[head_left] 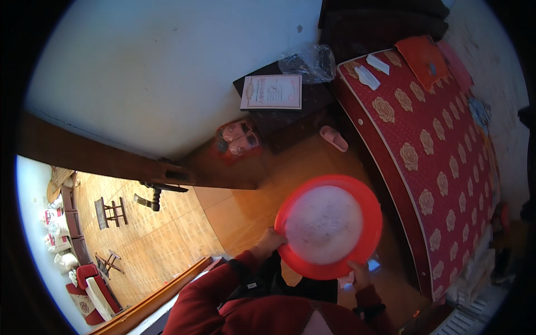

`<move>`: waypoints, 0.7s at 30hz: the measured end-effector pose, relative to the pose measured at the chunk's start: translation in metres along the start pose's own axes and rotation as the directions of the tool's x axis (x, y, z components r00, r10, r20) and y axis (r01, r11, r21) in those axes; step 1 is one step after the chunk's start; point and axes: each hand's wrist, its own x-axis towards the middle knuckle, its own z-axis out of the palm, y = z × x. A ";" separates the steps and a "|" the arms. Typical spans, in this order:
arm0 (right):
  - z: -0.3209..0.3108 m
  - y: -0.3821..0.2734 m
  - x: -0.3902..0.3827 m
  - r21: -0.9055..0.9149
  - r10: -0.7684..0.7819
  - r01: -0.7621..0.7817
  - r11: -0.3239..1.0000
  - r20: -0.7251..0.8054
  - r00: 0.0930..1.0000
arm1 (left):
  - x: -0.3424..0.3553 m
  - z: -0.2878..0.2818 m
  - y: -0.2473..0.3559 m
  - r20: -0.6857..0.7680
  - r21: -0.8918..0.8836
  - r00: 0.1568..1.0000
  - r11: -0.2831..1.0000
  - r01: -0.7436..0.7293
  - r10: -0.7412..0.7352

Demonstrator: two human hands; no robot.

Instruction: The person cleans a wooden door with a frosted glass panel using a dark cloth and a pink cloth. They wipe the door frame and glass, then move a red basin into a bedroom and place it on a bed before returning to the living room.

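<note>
In front of my body I hold a round red plastic basin [371, 220] with both hands. White suds [324, 223] with a greyish patch in the middle cover what is inside it. My left hand [270, 241] is closed on the basin's near left rim. At its near right edge my right hand [360, 273] grips the rim, with part of its fingers hidden beneath. Under the basin, something pale near my right hand is too small to make out.
To the right stands a bed with a red rose-patterned mattress [416, 153]. A pink slipper [334, 138] lies beside it. A dark cabinet [312, 106] bears a framed certificate [272, 92]. On the left, an open door [128, 148] leads to a tiled room with stools [114, 212].
</note>
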 end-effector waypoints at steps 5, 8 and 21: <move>0.030 -0.029 0.052 -0.011 0.254 -0.254 0.967 0.105 0.961 | 0.011 -0.032 0.017 -0.053 -0.113 0.996 0.990 -0.082 0.076; 0.040 -0.049 0.102 -0.033 0.400 -0.399 0.916 0.112 0.909 | 0.019 -0.040 0.024 -0.088 -0.166 0.995 0.984 -0.064 0.050; 0.169 -0.243 0.250 -0.575 -0.038 0.281 0.769 0.397 0.917 | 0.093 -0.006 0.119 -0.336 -0.583 0.936 0.759 -0.290 0.100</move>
